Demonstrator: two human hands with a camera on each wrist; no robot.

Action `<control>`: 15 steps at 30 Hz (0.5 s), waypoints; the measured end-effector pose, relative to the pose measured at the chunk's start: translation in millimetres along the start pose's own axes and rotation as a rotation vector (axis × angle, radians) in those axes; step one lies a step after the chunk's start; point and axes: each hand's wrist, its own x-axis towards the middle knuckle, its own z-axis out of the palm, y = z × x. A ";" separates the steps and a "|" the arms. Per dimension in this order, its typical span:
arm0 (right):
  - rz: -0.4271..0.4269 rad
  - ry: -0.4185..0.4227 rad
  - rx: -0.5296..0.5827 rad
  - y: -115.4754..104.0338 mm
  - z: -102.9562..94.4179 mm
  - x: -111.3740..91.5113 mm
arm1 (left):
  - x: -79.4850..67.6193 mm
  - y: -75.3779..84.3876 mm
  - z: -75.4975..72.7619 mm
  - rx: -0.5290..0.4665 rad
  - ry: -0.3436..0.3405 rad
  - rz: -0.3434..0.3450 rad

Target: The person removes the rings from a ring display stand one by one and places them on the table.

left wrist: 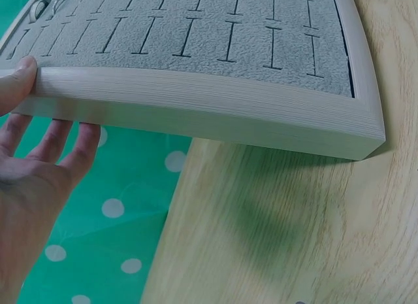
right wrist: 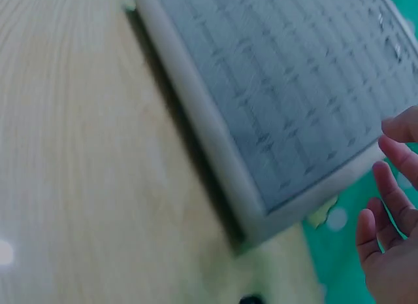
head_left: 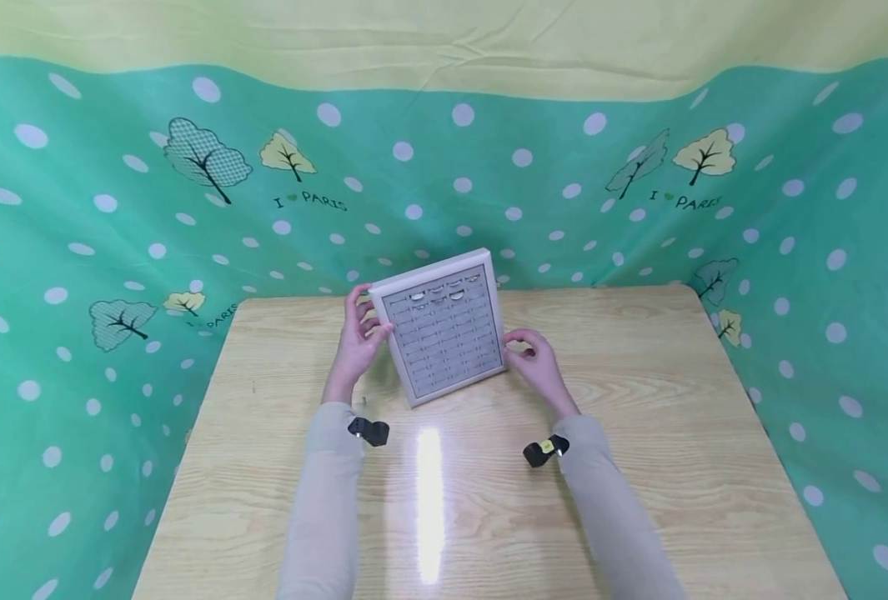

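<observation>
A square ring display tray (head_left: 451, 271) with a pale wood frame and a grey slotted pad (left wrist: 255, 36) leans back, its lower edge at the tabletop. Several silver-coloured rings (head_left: 456, 295) sit in slots near its top; many other slots hold nothing. At the tray's upper left side, my left hand (head_left: 357, 343) grips the frame, thumb on the front and fingers behind. My right hand (head_left: 537, 364) is by the lower right side, its thumb and index fingertips close to the frame and the other fingers loosely bent. Whether those tips touch the frame is unclear; the right wrist view is blurred.
A light wood table (head_left: 639, 433) lies under the tray. Behind it and at both sides hangs a green cloth (head_left: 413, 183) with white dots and printed trees. Small black cameras (head_left: 369, 431) are strapped at both wrists. A bright light streak (head_left: 429, 500) reflects off the table.
</observation>
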 end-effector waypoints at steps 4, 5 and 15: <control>-0.091 -0.019 0.006 -35.4 9.7 3.4 | -0.3 -0.2 0.2 0.011 -0.004 0.001; -0.114 -0.020 0.004 -38.3 13.1 6.0 | -0.5 -0.1 0.1 0.011 -0.003 0.002; -0.256 -0.047 -0.093 -55.5 39.3 27.6 | 3.4 -7.6 -2.2 -0.001 0.001 -0.002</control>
